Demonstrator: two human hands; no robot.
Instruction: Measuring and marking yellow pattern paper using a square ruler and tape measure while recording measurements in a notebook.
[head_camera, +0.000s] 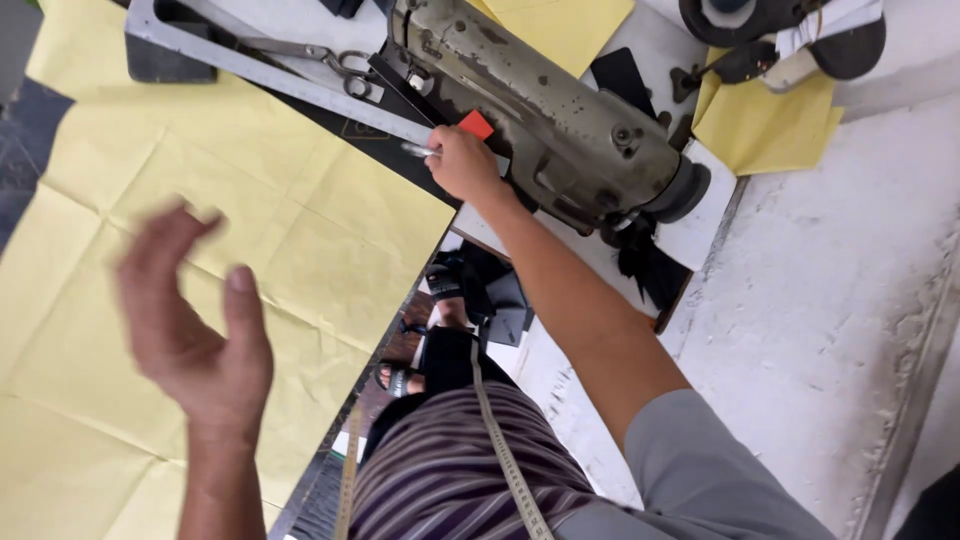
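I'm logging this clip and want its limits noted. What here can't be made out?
Head view only:
- Left hand: motion-blurred, so finger detail is lost; it holds nothing visible.
- Right hand: its grip hides most of the thin silvery tool.
- Scissors: partly hidden behind the sewing machine.
- Yellow paper: cut off by the left and bottom edges.

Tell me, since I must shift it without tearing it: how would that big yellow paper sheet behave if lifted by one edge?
The yellow paper sheet would probably droop, since it looks thin and lies flat with fold creases. It seems light, so a push may slide or buckle it. The long metal ruler lies across its far edge and may pin it there.
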